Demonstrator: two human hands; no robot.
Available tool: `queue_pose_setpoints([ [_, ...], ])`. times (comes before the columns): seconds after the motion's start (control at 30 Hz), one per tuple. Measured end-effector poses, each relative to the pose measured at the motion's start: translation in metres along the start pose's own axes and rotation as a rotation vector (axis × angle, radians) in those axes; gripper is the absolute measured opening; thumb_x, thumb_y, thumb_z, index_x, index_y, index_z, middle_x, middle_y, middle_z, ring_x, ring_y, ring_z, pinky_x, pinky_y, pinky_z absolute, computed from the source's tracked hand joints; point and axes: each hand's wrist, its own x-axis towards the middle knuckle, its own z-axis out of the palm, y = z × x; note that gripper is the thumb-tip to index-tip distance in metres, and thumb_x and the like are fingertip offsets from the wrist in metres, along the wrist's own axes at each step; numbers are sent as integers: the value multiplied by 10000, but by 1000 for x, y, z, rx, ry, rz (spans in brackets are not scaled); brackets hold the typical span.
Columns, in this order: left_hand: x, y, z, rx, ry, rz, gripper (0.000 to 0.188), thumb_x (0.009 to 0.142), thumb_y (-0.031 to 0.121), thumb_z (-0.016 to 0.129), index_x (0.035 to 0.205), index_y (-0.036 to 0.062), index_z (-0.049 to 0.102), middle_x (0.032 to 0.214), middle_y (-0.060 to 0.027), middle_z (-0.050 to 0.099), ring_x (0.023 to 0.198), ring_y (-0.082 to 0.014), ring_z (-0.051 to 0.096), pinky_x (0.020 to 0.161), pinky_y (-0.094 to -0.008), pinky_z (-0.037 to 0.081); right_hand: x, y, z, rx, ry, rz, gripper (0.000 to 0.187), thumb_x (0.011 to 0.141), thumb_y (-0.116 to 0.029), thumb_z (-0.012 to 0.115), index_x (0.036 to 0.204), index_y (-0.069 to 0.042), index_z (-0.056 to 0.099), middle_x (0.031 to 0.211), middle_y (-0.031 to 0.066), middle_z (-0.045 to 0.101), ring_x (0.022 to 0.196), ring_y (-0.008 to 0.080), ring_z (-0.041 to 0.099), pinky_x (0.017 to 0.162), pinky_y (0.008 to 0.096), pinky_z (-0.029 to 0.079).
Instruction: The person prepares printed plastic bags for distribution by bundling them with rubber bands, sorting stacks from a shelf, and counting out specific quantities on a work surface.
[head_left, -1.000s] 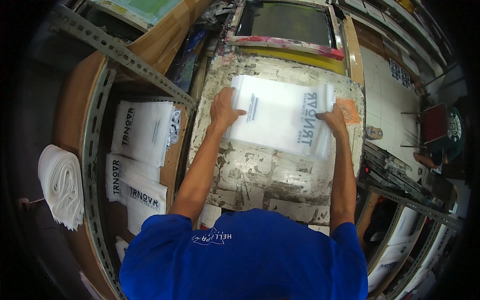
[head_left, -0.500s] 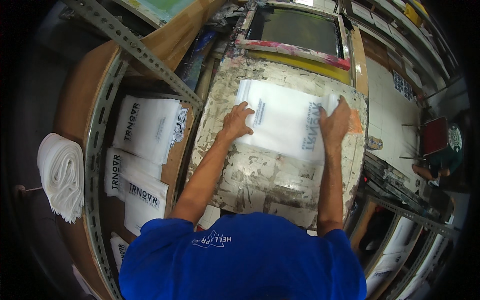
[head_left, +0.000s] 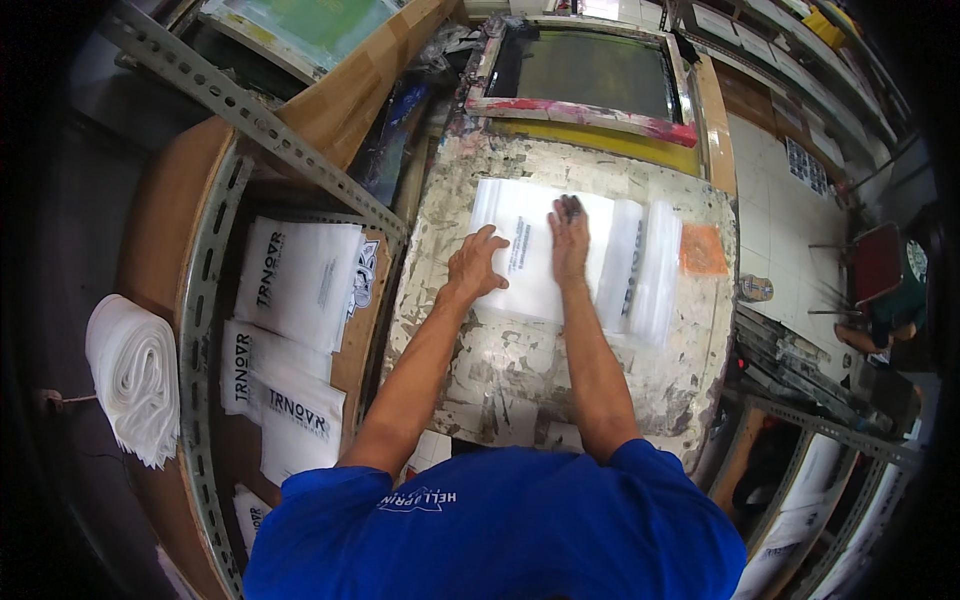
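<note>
tabletop [head_left: 515, 375]; seemingly plastic bags [head_left: 608, 265] atop

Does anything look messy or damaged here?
Yes: the worktop is patchy and blotched, as if worn or stained. Pink-red smears mark the screen frame beyond the white sheets. The right hand looks dark at the fingertips, perhaps from ink.

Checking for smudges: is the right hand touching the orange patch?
Apart: the head view shows white sheets between the right hand and orange patch.
</note>
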Motion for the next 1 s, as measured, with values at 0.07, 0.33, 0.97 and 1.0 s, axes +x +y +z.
queue_pose_setpoints([
  [0.07, 0, 3, -3, -2, -22, -35, 777, 563, 157, 918, 1285, 197, 632, 1527, -33, 408, 1388, -276, 397, 1098, -463, 414, 4, -19, -12, -87, 67, -48, 540, 998, -283, 585, 1445, -48, 395, 1415, 76, 480, 1362, 234, 431, 1114, 374, 354],
  [0.33, 0, 3, -2, 22, -19, -22, 768, 581, 159, 922, 1288, 198, 624, 1525, -41, 403, 1384, -280, 393, 1094, -473, 412, 0, -63, -9, -1099, 186, -422, 516, 859, -101, 693, 1309, 54, 494, 1313, 209, 527, 1269, 356, 470, 1102, 440, 350],
  [0.97, 4, -1, 6, 98, -37, -32, 792, 609, 176, 919, 1327, 196, 587, 1552, -40, 351, 1397, -289, 376, 1099, -484, 409, -63, -129, -9, -2266, -189, -299, 283, 650, -62, 754, 905, 4, 650, 932, 163, 595, 908, 321, 585, 780, 408, 505],
  [1.0, 4, 1, 5, 92, -43, -34, 792, 613, 176, 918, 1331, 196, 585, 1554, -42, 349, 1400, -290, 374, 1099, -488, 408, -62, -127, -10, -2260, -162, -317, 291, 654, -61, 754, 916, 2, 643, 930, 163, 598, 898, 324, 590, 758, 408, 508],
])
